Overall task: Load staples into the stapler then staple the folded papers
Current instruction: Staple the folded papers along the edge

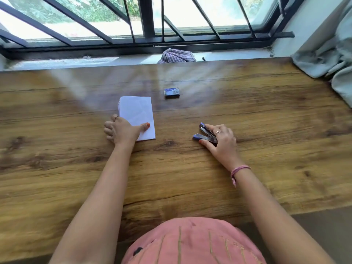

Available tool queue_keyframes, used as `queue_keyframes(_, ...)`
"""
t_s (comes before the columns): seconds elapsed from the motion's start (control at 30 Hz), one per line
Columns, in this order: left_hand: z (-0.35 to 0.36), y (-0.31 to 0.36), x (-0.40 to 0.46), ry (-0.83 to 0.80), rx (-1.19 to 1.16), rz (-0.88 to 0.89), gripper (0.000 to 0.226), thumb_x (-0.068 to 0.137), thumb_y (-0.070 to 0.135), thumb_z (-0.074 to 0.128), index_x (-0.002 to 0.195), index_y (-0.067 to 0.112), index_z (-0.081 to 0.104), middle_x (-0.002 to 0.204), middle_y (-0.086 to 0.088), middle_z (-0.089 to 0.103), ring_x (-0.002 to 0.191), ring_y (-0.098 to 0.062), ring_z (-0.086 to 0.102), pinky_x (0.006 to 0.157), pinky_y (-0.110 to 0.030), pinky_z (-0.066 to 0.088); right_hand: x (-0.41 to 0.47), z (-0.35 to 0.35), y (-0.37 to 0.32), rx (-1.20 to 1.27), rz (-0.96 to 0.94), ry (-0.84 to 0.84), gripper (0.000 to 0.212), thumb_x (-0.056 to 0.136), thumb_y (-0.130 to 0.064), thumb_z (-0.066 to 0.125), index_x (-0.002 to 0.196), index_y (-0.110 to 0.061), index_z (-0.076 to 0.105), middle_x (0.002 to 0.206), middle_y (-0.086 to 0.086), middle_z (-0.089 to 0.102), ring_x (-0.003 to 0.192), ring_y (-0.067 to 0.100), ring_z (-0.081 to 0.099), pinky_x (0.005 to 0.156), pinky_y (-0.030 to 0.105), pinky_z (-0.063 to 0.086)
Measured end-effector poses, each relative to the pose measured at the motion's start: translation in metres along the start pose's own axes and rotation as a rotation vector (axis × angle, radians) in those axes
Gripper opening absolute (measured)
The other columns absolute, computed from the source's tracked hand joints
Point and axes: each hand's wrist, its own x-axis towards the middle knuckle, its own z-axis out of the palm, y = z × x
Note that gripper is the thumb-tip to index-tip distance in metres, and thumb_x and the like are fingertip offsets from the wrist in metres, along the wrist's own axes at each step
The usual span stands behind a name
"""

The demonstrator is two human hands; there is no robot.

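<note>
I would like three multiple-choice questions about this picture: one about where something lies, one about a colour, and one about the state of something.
1. Where is the small staple box?
A. On the table beyond the folded paper and the stapler
B. Under the left hand
C. On the window sill

2. What colour is the folded paper?
A. Yellow
B. White
C. Green

3. How does the stapler stand?
A. Closed and lying alone
B. Opened out, under the right hand
C. Clamped on the paper

Answers:
1 A: the staple box lies alone on the table, farther from the person than both things.
2 B: the folded paper is plain white, with the left hand pressing its near corner.
3 B: the stapler shows two arms spread apart, with the right hand on it, away from the paper.
</note>
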Motion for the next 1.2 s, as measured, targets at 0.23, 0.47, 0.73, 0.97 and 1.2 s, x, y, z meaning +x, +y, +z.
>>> queue_keyframes(0.23, 0.007, -0.027, -0.021, 0.083, -0.207, 0.124, 0.074, 0.066, 0.034, 0.082, 0.126, 0.006, 0.048, 0.129, -0.018, 0.044, 0.120, -0.037, 0.045, 0.103, -0.044, 0.034, -0.014, -0.006, 0.009, -0.017, -0.262, 0.090, 0.047, 0.079, -0.019, 0.072, 0.122, -0.015, 0.052, 0.113, 0.010, 0.057, 0.097, 0.029, 0.060, 0.078, 0.047, 0.053)
queue_keyframes(0.47, 0.009, -0.039, -0.046, 0.142, -0.453, 0.386, 0.035, 0.084, 0.013, 0.065, 0.118, 0.008, 0.060, 0.109, -0.012, 0.067, 0.097, -0.028, 0.061, 0.083, -0.036, 0.047, -0.022, -0.016, 0.011, 0.089, -0.354, 0.234, 0.033, 0.089, -0.022, 0.060, 0.118, -0.008, 0.055, 0.115, 0.010, 0.050, 0.100, 0.025, 0.055, 0.090, 0.035, 0.050)
queue_keyframes(0.73, -0.008, -0.018, -0.075, -0.141, -1.033, 0.246, 0.022, 0.079, 0.009, 0.075, 0.092, 0.024, 0.063, 0.089, 0.003, 0.068, 0.079, -0.008, 0.065, 0.065, -0.033, 0.057, -0.037, -0.028, -0.003, 0.418, -0.104, 0.231, 0.029, 0.084, -0.008, 0.067, 0.111, -0.008, 0.058, 0.113, 0.009, 0.051, 0.101, -0.009, 0.048, 0.092, 0.006, 0.037)
queue_keyframes(0.97, -0.010, 0.001, -0.098, -0.347, -1.160, 0.228, 0.023, 0.077, 0.002, 0.073, 0.095, 0.014, 0.064, 0.087, 0.002, 0.072, 0.086, -0.017, 0.066, 0.081, -0.043, 0.054, -0.053, -0.036, -0.022, 1.047, 0.227, -0.150, 0.027, 0.084, -0.015, 0.065, 0.109, -0.021, 0.057, 0.105, -0.003, 0.065, 0.090, 0.001, 0.060, 0.081, 0.021, 0.046)
queue_keyframes(1.2, -0.004, 0.015, -0.117, -0.413, -1.140, 0.246, 0.025, 0.076, 0.000, 0.073, 0.090, 0.018, 0.064, 0.081, 0.007, 0.072, 0.077, -0.012, 0.065, 0.070, -0.032, 0.055, -0.067, -0.047, -0.037, 1.299, 0.309, -0.394, 0.037, 0.074, -0.022, 0.068, 0.109, -0.017, 0.061, 0.093, -0.005, 0.066, 0.084, 0.007, 0.060, 0.074, 0.021, 0.048)
